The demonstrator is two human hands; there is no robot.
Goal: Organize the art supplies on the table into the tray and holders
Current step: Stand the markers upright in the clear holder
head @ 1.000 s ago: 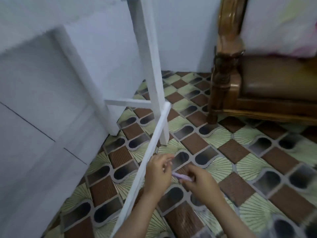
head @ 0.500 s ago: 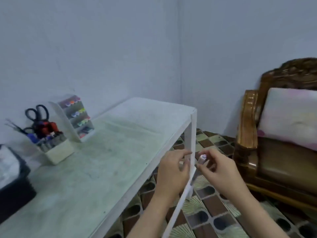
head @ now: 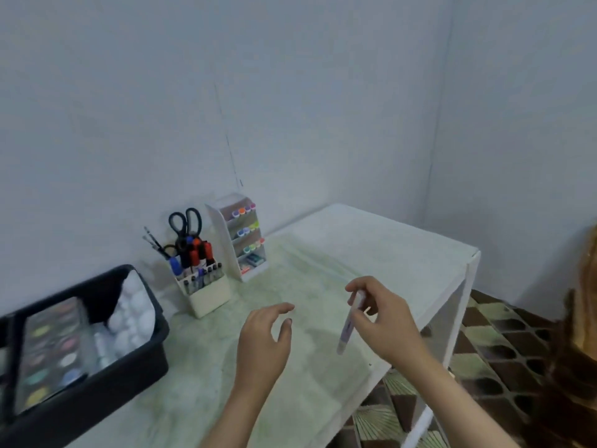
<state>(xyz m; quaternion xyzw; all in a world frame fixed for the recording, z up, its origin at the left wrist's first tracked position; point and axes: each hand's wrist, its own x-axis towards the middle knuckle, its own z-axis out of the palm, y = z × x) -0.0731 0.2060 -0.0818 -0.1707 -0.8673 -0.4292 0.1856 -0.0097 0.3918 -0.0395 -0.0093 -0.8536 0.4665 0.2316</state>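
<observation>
My right hand (head: 384, 321) pinches a pale lilac marker (head: 349, 321) almost upright above the white table (head: 371, 247). To its left my left hand (head: 263, 341) hovers over the tabletop, fingers loosely spread, holding nothing. At the back stands a tiered white marker holder (head: 240, 236) with coloured marker caps showing in its rows. Beside it a cream pen holder (head: 206, 294) holds scissors, brushes and markers. A black tray (head: 106, 383) sits at the left with a paint palette and white cotton balls inside.
The table's right edge and white leg (head: 465, 305) drop to a patterned tile floor (head: 504, 344). A brown wooden chair (head: 581, 350) edges in at far right. Pale blue walls close the corner behind the table.
The view rose from the floor under the table to the tabletop. Both hands came up from floor level with the marker; now the left hand has let go and the right holds it alone.
</observation>
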